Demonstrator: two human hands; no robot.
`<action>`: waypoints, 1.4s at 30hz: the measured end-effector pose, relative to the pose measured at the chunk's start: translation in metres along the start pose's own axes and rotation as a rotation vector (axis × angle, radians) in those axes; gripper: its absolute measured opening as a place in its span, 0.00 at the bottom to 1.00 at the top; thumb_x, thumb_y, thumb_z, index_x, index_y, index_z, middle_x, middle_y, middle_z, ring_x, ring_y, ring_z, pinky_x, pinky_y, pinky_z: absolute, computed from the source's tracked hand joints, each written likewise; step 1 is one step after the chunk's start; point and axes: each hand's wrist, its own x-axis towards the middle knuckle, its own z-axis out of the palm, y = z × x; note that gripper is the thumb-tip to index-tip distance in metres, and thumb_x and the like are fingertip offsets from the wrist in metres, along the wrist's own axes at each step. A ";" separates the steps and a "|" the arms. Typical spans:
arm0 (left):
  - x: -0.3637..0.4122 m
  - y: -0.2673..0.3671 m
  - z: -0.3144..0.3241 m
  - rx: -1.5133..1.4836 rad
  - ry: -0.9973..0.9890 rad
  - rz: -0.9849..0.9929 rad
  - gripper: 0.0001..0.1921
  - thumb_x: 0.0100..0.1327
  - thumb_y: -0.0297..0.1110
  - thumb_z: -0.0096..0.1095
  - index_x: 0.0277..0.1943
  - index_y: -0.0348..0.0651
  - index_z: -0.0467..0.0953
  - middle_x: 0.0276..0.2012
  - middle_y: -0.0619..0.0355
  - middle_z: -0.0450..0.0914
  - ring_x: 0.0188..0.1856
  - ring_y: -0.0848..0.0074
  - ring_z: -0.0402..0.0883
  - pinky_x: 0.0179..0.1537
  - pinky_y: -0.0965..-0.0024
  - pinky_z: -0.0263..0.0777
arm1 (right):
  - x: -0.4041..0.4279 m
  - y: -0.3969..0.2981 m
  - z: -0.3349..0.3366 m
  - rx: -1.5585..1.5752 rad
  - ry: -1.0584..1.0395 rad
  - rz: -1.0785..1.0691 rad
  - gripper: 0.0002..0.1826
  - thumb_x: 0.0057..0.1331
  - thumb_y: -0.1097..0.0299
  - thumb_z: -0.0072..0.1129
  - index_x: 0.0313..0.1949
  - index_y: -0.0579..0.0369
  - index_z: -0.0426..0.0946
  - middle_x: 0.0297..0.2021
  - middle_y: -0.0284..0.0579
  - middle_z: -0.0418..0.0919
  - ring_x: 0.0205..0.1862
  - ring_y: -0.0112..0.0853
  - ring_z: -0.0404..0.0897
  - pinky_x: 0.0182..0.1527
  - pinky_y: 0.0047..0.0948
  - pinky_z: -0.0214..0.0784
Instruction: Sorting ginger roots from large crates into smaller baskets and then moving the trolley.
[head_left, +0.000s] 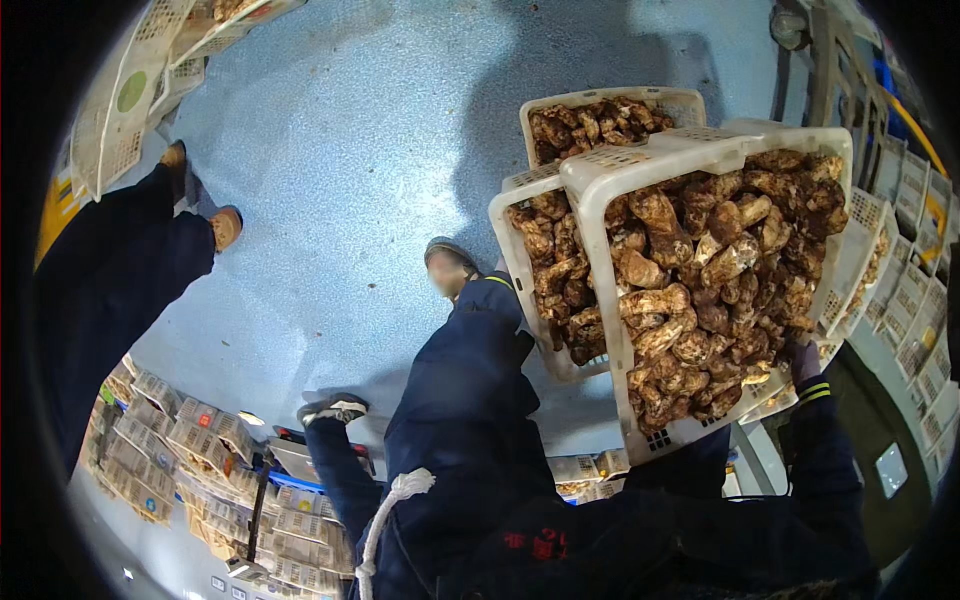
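A large white plastic crate (600, 247) full of brown, soil-flecked mushrooms (705, 292) tilts close before me. My right hand (807, 361) holds its right side, with the fingers mostly out of sight. Under its left edge sits another white crate (504, 240), also filled with mushrooms. Only a sliver of my left hand (502, 262) shows, against the outer side of that lower crate; its fingers are hidden behind it. Just beyond, a third crate (611, 93) of mushrooms is partly covered by the big one.
A person in dark trousers (127, 255) stands at the left, beside white crates (112, 142). Stacks of crates (300, 532) fill the lower left, and more crates (907, 315) line the right. A metal frame (821, 75) rises at upper right above the blue floor (337, 150).
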 end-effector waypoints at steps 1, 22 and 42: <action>0.002 0.006 -0.001 0.018 0.005 0.009 0.30 0.64 0.60 0.35 0.54 0.43 0.69 0.45 0.52 0.76 0.39 0.66 0.75 0.41 0.66 0.69 | 0.000 0.000 -0.001 -0.022 0.090 0.026 0.08 0.63 0.70 0.47 0.40 0.58 0.71 0.26 0.39 0.74 0.27 0.27 0.73 0.27 0.28 0.66; 0.010 0.162 -0.052 0.471 0.055 0.188 0.30 0.65 0.60 0.35 0.55 0.42 0.68 0.46 0.52 0.75 0.40 0.66 0.75 0.42 0.66 0.70 | -0.096 -0.003 0.077 0.674 -0.070 0.076 0.22 0.68 0.59 0.32 0.54 0.63 0.61 0.45 0.51 0.73 0.44 0.38 0.74 0.47 0.32 0.67; -0.020 0.251 -0.146 0.214 0.117 0.123 0.30 0.65 0.59 0.34 0.56 0.42 0.66 0.48 0.52 0.75 0.42 0.66 0.75 0.43 0.65 0.70 | -0.151 -0.175 0.168 -0.254 -0.065 -0.194 0.14 0.50 0.74 0.55 0.39 0.60 0.76 0.29 0.49 0.79 0.30 0.34 0.79 0.34 0.31 0.69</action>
